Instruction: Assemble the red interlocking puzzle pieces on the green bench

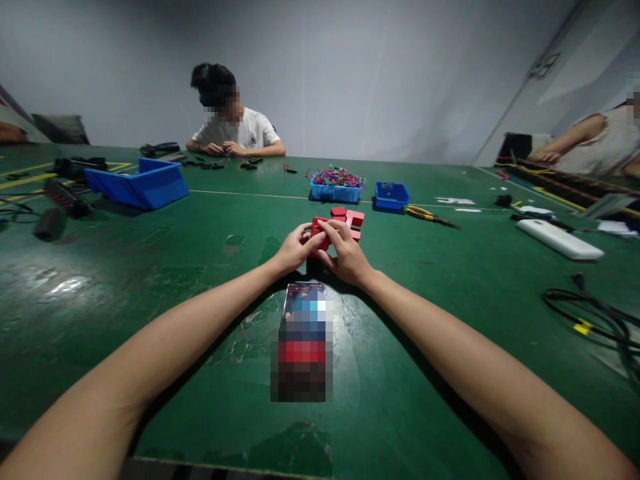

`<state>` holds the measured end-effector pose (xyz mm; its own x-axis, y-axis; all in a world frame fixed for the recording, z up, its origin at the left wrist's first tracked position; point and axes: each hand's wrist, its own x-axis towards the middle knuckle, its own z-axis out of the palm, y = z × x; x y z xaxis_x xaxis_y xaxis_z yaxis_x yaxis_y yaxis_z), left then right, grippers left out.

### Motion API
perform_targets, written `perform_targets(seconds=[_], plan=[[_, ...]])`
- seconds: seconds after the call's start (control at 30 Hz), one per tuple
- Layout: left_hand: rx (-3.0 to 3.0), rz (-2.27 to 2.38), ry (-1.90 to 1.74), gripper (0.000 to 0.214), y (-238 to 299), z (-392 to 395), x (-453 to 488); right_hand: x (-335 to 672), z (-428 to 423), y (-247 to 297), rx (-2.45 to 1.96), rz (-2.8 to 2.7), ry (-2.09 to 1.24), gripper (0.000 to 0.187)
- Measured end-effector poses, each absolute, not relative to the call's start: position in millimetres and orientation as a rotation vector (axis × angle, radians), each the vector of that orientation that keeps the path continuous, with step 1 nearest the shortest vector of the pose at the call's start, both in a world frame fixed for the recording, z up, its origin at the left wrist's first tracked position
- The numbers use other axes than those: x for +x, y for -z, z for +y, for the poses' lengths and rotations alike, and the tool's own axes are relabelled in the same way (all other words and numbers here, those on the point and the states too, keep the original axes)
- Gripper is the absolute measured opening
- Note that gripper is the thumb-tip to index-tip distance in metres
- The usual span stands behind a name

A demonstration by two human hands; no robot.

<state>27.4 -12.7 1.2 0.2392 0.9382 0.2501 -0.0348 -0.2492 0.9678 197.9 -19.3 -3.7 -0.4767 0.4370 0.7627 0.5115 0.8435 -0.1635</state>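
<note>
Both of my hands meet around a small red block-like part (320, 229) at the middle of the table. My left hand (293, 248) grips it from the left, fingers curled against its side. From the right, my right hand (349, 253) closes on the same part, its fingers lying over the top and front. Much of the part is hidden by the fingers, so its exact kind does not show. Just behind my right hand lie several more red blocks (356, 219). A phone (303, 313), partly blurred out, lies on the table between my forearms.
Beyond the hands stand a blue bin of coloured wires (335, 192), a small blue bin (392, 196) and yellow-handled pliers (425, 214). A larger blue bin (145, 184) sits left. A white case (559, 239) and black cable (590, 303) lie right. A person (250, 130) sits opposite.
</note>
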Motion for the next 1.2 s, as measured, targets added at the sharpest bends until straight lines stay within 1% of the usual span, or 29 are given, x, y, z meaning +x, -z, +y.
perform_targets(seconds=[0.13, 0.27, 0.43, 0.5, 0.6, 0.73, 0.87, 0.93, 1.2], plan=[[1.501, 0.921, -1.26, 0.067, -1, -11, 31, 201, -18, 0, -0.786, -2.085, 0.088, 0.048], [1.475, 0.954, -1.277, 0.066, -1, -11, 33, 208, -11, -1, -0.946, -1.909, 0.144, 0.04], [1.564, 1.086, -1.277, 0.06, -1, -13, 31, 216, 0, 2, -1.368, -1.787, 0.181, 0.031], [1.622, 1.168, -1.292, 0.058, -1, -13, 30, 216, 1, 4, -1.533, -1.788, 0.172, 0.031], [1.587, 1.215, -1.332, 0.056, 1, -11, 27, 215, 0, 6, -1.656, -1.834, 0.119, 0.032], [1.493, 1.216, -1.334, 0.066, 4, -8, 26, 213, -4, 4, -1.668, -1.94, 0.078, 0.035], [1.59, 1.29, -1.277, 0.079, 5, -10, 27, 213, -6, 1, -1.675, -1.999, 0.094, 0.037], [1.652, 1.326, -1.229, 0.083, 4, -12, 29, 213, -7, 0, -1.691, -2.005, 0.094, 0.037], [1.918, 1.579, -1.072, 0.048, -5, -17, 34, 213, -7, 0, -1.686, -2.028, 0.093, 0.041]])
